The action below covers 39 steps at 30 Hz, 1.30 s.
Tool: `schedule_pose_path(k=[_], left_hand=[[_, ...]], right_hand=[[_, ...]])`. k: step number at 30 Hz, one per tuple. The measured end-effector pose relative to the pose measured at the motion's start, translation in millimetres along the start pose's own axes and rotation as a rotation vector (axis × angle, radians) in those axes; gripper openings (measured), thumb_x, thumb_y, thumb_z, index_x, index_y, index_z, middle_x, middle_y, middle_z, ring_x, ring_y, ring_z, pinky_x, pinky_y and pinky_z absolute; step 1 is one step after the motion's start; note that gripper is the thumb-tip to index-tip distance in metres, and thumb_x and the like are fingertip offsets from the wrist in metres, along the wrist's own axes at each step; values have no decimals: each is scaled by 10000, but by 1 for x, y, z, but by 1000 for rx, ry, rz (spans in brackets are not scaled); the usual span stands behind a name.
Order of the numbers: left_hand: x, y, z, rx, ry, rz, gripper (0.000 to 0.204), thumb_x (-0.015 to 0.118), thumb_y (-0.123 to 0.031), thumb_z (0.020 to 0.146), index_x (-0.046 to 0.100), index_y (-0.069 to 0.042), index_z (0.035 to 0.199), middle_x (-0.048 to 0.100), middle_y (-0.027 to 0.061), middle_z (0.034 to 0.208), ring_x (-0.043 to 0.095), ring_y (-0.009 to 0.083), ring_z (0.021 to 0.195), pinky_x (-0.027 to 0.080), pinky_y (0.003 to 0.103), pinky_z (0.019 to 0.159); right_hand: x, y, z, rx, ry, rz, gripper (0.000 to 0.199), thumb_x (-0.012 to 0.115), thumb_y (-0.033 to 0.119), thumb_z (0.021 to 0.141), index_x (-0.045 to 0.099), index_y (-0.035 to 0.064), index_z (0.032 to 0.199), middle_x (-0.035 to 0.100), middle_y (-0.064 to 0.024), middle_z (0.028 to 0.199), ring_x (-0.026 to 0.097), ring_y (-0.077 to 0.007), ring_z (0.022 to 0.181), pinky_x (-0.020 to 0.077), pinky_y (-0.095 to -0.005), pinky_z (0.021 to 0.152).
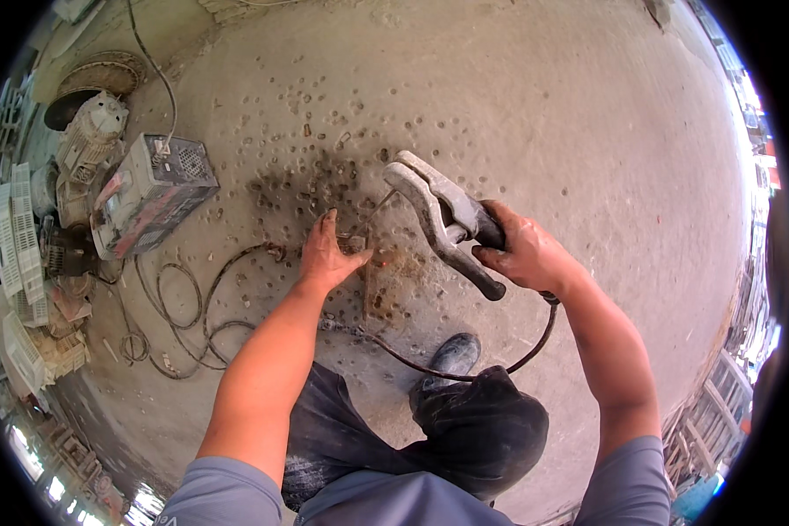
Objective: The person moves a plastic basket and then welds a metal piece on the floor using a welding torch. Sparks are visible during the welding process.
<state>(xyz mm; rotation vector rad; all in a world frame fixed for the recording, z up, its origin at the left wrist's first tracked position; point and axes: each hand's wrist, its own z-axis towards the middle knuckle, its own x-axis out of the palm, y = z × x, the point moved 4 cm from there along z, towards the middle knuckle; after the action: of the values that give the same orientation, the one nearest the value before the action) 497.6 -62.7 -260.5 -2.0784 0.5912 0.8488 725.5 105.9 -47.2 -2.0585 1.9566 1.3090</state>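
My right hand is closed around the dark handle of a welding electrode holder. Its grey jaws point up and left, and a thin welding rod slants down from their tip. Spread fingers show on my left hand, low over the floor beside a small metal piece; whether they touch it I cannot tell. A thin rusty bar runs downward from there, with a small orange glow just to its right. The holder's cable loops from the handle past my knee.
At left stands a box-shaped welding machine, near a dusty motor and white plastic crates. Coiled cables lie on the pitted concrete floor. My boot is just below the work. Wooden slats stand at lower right.
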Motion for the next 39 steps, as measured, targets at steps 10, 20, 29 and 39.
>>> schedule_pose_path(k=[10, 20, 29, 39], left_hand=[[2, -5, 0, -4, 20, 1, 1097, 836, -531, 689, 290, -41, 1505, 375, 223, 1502, 379, 361, 1394, 343, 424, 1165], [-1, -13, 0, 4, 51, -5, 1096, 836, -494, 707, 256, -32, 1515, 341, 221, 1520, 353, 362, 1410, 323, 423, 1177], [2, -11, 1, 20, 45, -32, 1097, 842, -471, 700, 252, -34, 1516, 342, 238, 1514, 347, 372, 1411, 318, 424, 1180], [2, -9, 1, 0, 53, -29, 1108, 842, -482, 696, 244, -53, 1525, 339, 219, 1526, 347, 360, 1415, 321, 422, 1180]], right_hand=[[3, 2, 4, -14, 20, -21, 592, 683, 246, 857, 470, 49, 1373, 679, -238, 1079, 648, -382, 1042, 502, -433, 877], [1, 7, 5, -35, 17, -51, 588, 676, 249, 857, 469, 54, 1372, 681, -237, 1055, 652, -382, 1016, 505, -434, 854], [2, 11, 5, -53, 13, -80, 584, 676, 247, 857, 470, 51, 1367, 684, -224, 1043, 656, -379, 996, 507, -434, 847], [4, 15, 7, -35, 36, -75, 584, 681, 246, 855, 474, 51, 1365, 683, -229, 1043, 658, -376, 998, 511, -432, 847]])
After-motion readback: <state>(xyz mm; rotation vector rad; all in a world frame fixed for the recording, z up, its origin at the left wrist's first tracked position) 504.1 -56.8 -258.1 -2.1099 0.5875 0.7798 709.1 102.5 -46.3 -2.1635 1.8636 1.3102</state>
